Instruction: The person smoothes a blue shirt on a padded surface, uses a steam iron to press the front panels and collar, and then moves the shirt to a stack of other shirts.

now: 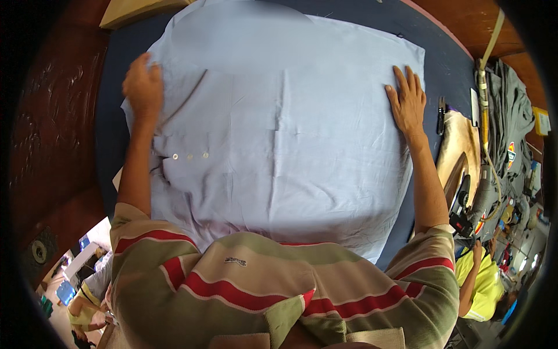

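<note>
A light blue button shirt (244, 128) lies spread over a dark blue covered table (113, 75), with a few small white buttons at its left side and soft creases down its middle. My right hand (410, 104) rests flat near the shirt's right edge, fingers apart and pressing on the cloth. At the left edge is my left hand (143, 87), its fingers partly curled and blurred by motion. Whether those fingers pinch the cloth cannot be made out. A long diagonal fold runs through the fabric beside this hand.
Black thread snips (442, 116) lie right of the shirt. Beyond them a clothes iron (460, 186) rests on a tan cloth (456, 136), near a hanging cord (485, 116). Dark grey garments (511, 99) are piled at far right. A person in yellow (482, 285) is close by there.
</note>
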A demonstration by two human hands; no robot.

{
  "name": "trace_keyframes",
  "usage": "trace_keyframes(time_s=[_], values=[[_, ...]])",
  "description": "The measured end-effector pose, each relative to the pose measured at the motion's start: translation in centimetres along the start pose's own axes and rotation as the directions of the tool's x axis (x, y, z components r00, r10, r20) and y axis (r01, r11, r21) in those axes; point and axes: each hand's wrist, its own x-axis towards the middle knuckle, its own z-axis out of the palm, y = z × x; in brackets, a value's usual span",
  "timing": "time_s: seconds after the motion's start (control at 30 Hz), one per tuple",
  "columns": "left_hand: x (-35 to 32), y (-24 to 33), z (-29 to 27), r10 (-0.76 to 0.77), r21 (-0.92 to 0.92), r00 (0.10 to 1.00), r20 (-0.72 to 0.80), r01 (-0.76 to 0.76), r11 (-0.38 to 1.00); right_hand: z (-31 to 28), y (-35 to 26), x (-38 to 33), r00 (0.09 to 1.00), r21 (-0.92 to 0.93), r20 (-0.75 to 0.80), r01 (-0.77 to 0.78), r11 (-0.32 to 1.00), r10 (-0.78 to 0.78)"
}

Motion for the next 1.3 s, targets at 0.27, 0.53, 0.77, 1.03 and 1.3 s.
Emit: trace_keyframes(time_s=[0.27, 0.53, 0.77, 1.03, 1.3], values=[[1.0, -6.2, -0.1, -0.293, 0.212, 0.885, 0.362, 0.228, 0.950, 0.7, 0.2, 0.0, 0.997, -0.040, 0.069, -0.035, 0.999, 0.038], [0.3, -9.4, -1.5, -0.196, -0.030, 0.933, 0.303, 0.214, 0.976, 0.2, 0.1, 0.2, 0.995, -0.039, 0.089, -0.032, 0.999, 0.035], [-1.6, -9.9, -2.3, -0.142, -0.153, 0.946, 0.291, 0.193, 0.969, 0.7, 0.5, -0.1, 0.998, -0.084, 0.064, -0.015, 0.996, 0.021], [-1.0, -11.1, -3.2, -0.453, 0.108, 0.787, 0.418, 0.452, 0.885, 0.4, -0.1, 0.3, 0.998, -0.079, 0.067, -0.016, 0.997, 0.022], [3.4, -9.0, 0.4, -0.147, -0.138, 0.879, 0.454, 0.233, 0.963, 0.4, -0.1, 0.4, 0.997, -0.082, 0.078, -0.016, 0.997, 0.022]])
